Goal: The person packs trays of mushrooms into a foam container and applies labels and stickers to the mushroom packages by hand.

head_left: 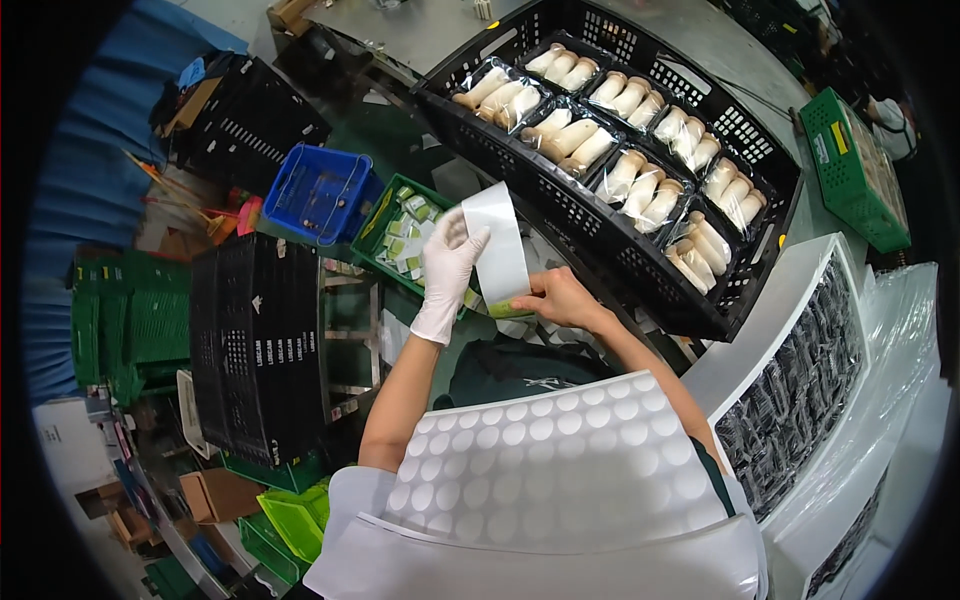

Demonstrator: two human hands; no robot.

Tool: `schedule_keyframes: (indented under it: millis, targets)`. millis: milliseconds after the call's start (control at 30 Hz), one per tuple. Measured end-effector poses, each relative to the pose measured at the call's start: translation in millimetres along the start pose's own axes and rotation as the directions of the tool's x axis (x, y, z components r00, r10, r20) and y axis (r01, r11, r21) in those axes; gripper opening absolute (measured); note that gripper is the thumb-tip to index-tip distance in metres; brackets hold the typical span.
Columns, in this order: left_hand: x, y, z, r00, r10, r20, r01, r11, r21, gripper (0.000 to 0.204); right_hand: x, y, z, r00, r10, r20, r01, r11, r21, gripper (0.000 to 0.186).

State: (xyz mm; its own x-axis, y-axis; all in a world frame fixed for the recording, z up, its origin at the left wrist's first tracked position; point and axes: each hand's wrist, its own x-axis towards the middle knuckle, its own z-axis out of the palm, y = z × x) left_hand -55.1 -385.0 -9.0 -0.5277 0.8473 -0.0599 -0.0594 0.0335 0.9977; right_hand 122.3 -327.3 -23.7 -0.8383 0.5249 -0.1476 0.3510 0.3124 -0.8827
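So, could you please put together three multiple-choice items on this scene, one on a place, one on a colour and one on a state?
1. Where do the wrapped mushroom trays lie?
A. In the black crate
B. In the blue basket
C. On the floor

2. What colour is the glove on the left hand?
A. Blue
B. White
C. Black

3. How is the white strip held?
A. Lying flat in a crate
B. Pinched by the right hand alone
C. Between both hands, standing up

Answers:
1. A, the mushroom trays fill the black crate.
2. B, the left hand wears a white glove, while the right hand is bare.
3. C, the white strip rises between the two hands, gloved fingers on its left edge, bare hand at its lower end.
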Motion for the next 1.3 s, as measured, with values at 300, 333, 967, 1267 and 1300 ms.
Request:
schedule_keyframes:
  millis: [300,333,967,1267,1300]
  targets:
    - [-42,-6,14,0.809,0.487,0.329,-0.581,0.746,0.325,0.071,-3,-11,-35,0.975,0.026,-0.221,0.02,0.979,0.203,0.029]
    - [-45,-5,19,0.828,0.483,0.283,-0.557,0.766,0.322,0.064,-2,-12,-36,0.972,-0.008,-0.233,0.057,0.977,0.206,0.029]
    - [7,77,45,0.939,0.341,0.036,-0.343,0.936,0.077,0.031,8,-109,-115,0.884,-0.41,-0.224,0.327,0.886,-0.33,0.02]
    - [98,69,9,0.909,-0.128,0.397,0.136,0.991,0.007,0.023,147,-60,-267,0.754,-0.189,-0.63,-0.043,0.942,-0.334,0.027]
    - [113,68,-3,0.907,-0.177,0.382,0.192,0.981,0.001,0.022,164,-53,-286,0.712,-0.13,-0.69,-0.139,0.937,-0.32,0.031]
